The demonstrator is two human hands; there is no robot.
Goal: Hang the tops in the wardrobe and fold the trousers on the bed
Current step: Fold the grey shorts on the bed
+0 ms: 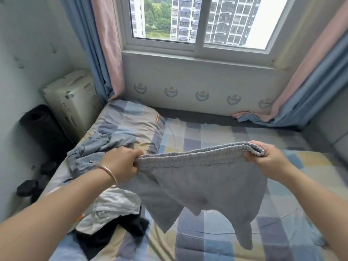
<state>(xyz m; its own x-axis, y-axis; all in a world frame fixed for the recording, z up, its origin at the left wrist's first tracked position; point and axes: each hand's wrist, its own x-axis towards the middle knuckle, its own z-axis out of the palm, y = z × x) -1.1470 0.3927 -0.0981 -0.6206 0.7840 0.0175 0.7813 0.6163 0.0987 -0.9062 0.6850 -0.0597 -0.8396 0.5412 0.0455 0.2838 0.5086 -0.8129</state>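
Two hands [120, 162] [267, 157], one grey trousers [203, 181], one bed [226, 242]

I make out no readable text; the small orange tag [157, 118] at the pillow's [130, 121] right edge carries lettering too blurred to read.

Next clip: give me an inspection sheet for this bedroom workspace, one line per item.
Surface: bed with checked patchwork sheet, matching pillow at its head.
Job's things: grey elastic-waist trousers held up by the waistband, legs hanging over the bed.
Clutter: crumpled blue denim garment, white garment, black garment, piled on the left.
Grippers: left hand and right hand each grip a waistband end.
Cables: nothing seen.
Surroundings: window, pink-and-blue curtains, cream appliance.
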